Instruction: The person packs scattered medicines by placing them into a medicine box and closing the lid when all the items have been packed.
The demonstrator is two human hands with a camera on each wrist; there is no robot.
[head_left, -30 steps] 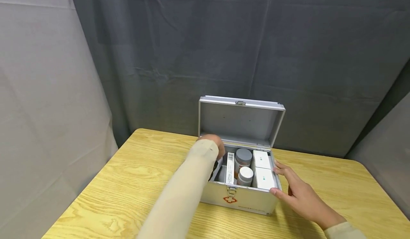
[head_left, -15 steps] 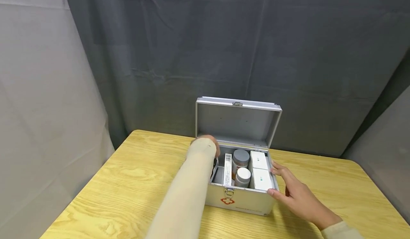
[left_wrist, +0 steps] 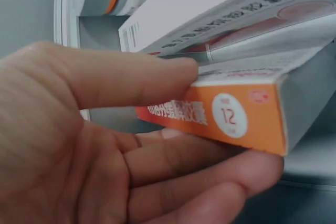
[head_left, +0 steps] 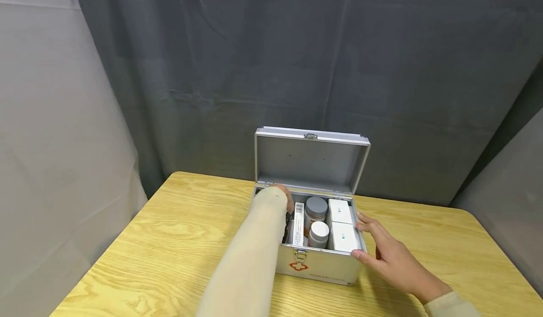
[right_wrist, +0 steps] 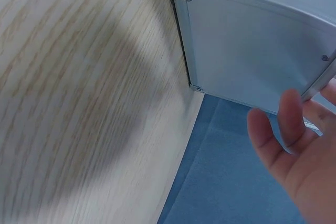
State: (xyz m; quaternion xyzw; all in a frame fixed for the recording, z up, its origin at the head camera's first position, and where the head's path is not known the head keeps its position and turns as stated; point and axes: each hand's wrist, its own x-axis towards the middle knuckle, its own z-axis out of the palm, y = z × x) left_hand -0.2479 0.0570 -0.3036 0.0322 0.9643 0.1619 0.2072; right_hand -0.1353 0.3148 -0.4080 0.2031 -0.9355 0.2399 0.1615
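An aluminium first-aid case with a red cross stands on the table, its lid raised. Inside its left part is my left hand, mostly hidden behind the sleeve in the head view. In the left wrist view, thumb and fingers pinch an orange-and-white medicine box marked 12. A taller white medicine box stands close beside it. My right hand rests against the case's right rim, thumb at the front corner. The right wrist view shows its fingers loosely extended by the case's side.
The case also holds a grey-capped bottle, a white-capped bottle and two white boxes along the right side. A dark grey curtain hangs behind the wooden table. A pale cloth hangs at the left.
My left hand has shifted right and a little deeper within the case. My right hand stays at the right rim. The whole head view has drifted slightly.
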